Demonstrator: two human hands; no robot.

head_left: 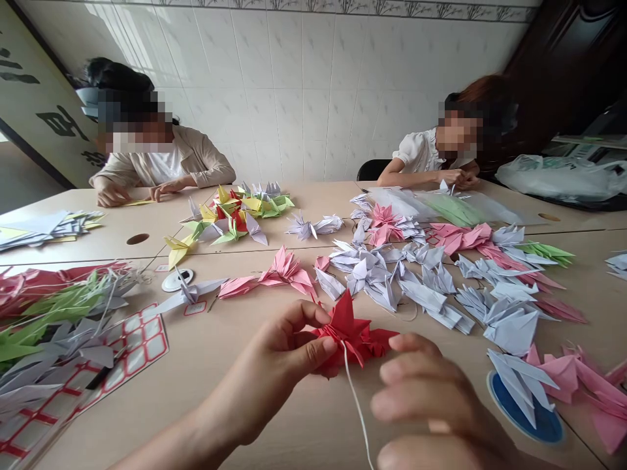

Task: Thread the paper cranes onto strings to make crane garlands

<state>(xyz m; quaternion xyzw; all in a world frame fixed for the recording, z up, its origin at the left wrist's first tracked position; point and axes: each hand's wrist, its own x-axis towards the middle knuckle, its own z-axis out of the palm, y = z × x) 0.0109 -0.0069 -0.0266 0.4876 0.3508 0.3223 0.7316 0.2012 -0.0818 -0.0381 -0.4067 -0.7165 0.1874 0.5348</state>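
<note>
In the head view, my left hand (289,346) pinches a red folded paper crane (344,323) between thumb and fingers, above the table. More red folded paper sits right behind and beside it. A white string (357,398) comes out of the crane and runs down past the bottom edge of the view. My right hand (431,398) is close by on the right, blurred, with its fingers apart and slightly bent. Nothing shows between those fingers, and the string passes just left of them. Pink paper cranes (284,274) lie beyond my left hand.
White paper cranes (362,267) lie in a heap at centre right; mixed coloured cranes (230,215) are farther back. Strung cranes (63,307) and red-bordered label sheets (142,346) cover the left. A blue disc (526,408) lies right. Two people (161,156) sit across the table.
</note>
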